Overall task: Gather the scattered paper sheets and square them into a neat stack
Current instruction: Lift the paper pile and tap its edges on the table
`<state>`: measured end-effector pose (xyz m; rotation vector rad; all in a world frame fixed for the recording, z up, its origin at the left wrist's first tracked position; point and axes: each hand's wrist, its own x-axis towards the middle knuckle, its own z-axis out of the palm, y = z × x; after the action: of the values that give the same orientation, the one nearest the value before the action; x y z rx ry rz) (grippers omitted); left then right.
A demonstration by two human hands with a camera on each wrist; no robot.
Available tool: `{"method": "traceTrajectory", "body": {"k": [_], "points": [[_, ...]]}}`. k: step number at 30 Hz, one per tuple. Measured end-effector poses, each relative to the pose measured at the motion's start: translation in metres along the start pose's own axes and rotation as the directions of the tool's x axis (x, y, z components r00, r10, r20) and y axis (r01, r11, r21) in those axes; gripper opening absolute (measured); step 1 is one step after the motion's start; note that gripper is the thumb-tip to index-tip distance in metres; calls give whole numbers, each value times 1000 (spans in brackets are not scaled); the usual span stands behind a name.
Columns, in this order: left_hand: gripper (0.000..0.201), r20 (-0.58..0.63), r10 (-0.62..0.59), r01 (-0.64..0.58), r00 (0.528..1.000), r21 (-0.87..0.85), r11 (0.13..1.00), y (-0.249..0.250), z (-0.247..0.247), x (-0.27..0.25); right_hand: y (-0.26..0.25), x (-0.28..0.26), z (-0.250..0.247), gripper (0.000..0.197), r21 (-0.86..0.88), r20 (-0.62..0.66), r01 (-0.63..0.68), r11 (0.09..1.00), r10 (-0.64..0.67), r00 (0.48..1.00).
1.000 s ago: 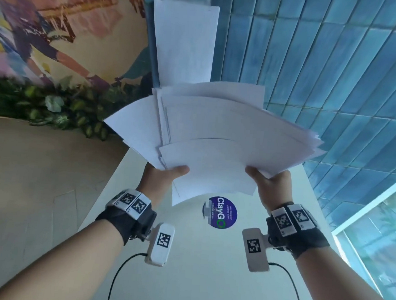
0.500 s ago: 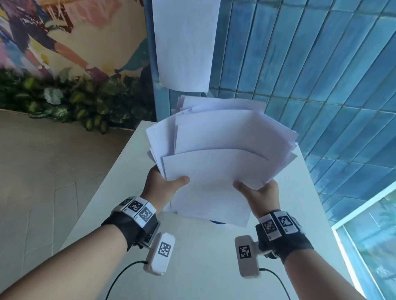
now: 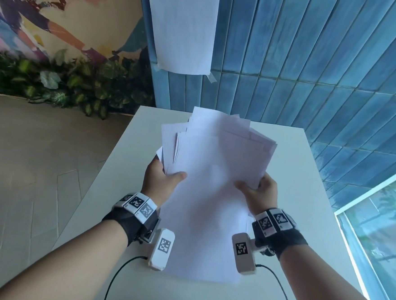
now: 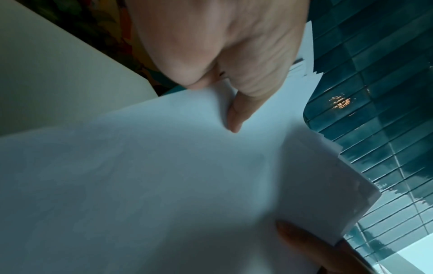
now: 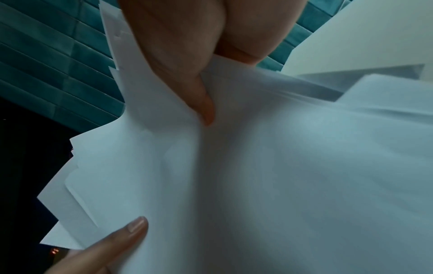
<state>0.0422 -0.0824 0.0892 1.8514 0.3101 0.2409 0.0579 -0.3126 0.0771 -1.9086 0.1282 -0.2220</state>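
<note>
A loose bundle of white paper sheets (image 3: 211, 174) is held above the white table (image 3: 310, 204), its far edges fanned and uneven. My left hand (image 3: 162, 177) grips the bundle's left side, thumb on top. My right hand (image 3: 257, 191) grips the right side the same way. In the left wrist view my left hand (image 4: 225, 77) pinches the paper sheets (image 4: 164, 185), thumb over the top sheet. In the right wrist view my right hand (image 5: 199, 89) pinches the paper sheets (image 5: 281, 176), whose staggered corners show at left. The fingers under the bundle are hidden.
One more white sheet (image 3: 182, 27) hangs taped on the blue tiled wall (image 3: 315, 64) beyond the table. Green plants (image 3: 63, 84) line the floor at left. A window (image 3: 385, 233) is at right.
The bundle has come down and toward me, tilting from a wide sideways fan to a narrower pile running lengthwise over the table. It now covers the round sticker. Both hands kept their hold.
</note>
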Motion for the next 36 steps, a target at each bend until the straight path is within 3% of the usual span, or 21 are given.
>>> {"method": "traceTrajectory", "body": {"k": [7, 10, 16, 19, 21, 23, 25, 26, 28, 30, 31, 32, 36], "points": [[19, -148, 37, -61, 988, -165, 984, 34, -3, 10, -37, 19, -5, 17, 117, -129, 90, 989, -74, 989], [23, -170, 64, -107, 983, -258, 960, 51, 2, 16, -56, 30, -4, 14, 150, -170, 155, 977, -129, 977], [37, -148, 147, -168, 978, -140, 976, 54, 4, 29, -62, 36, -1, 18, 50, -126, 228, 972, -220, 967], [37, -153, 109, -138, 982, -186, 973, 53, -6, 33, -62, 35, -10, 27, 249, -79, 204, 947, -190, 979], [39, -143, 91, -120, 986, -212, 970, 56, -13, 35, -56, 36, -15, 30, 316, 54, 114, 942, -138, 989], [42, -111, 91, -116, 990, -253, 961, 56, -18, 38, -49, 35, -17, 17, 184, 184, 75, 980, -109, 977], [50, -87, 84, -106, 993, -291, 951, 58, -21, 40, -46, 33, -17, 10, 1, 219, 109, 994, -107, 970], [47, -81, 82, -102, 993, -291, 951, 63, -22, 40, -45, 34, -17, 14, -42, 214, 125, 991, -113, 970], [19, -39, 51, -60, 998, -281, 958, 65, -25, 45, -47, 36, -18, 17, -33, 187, 133, 991, -125, 974], [27, -16, 41, -44, 999, -262, 964, 66, -23, 47, -48, 40, -16, 18, -39, 140, 121, 992, -114, 984], [19, -17, 41, -44, 999, -269, 962, 65, -20, 47, -46, 41, -13, 19, -60, 119, 106, 992, -99, 988], [8, -36, 49, -57, 998, -272, 961, 64, -18, 46, -46, 41, -9, 20, -82, 99, 90, 993, -82, 992], [10, -154, 132, -173, 979, -302, 937, 65, -7, 35, -44, 35, 2, 12, -59, -13, 57, 997, -58, 998]]}}
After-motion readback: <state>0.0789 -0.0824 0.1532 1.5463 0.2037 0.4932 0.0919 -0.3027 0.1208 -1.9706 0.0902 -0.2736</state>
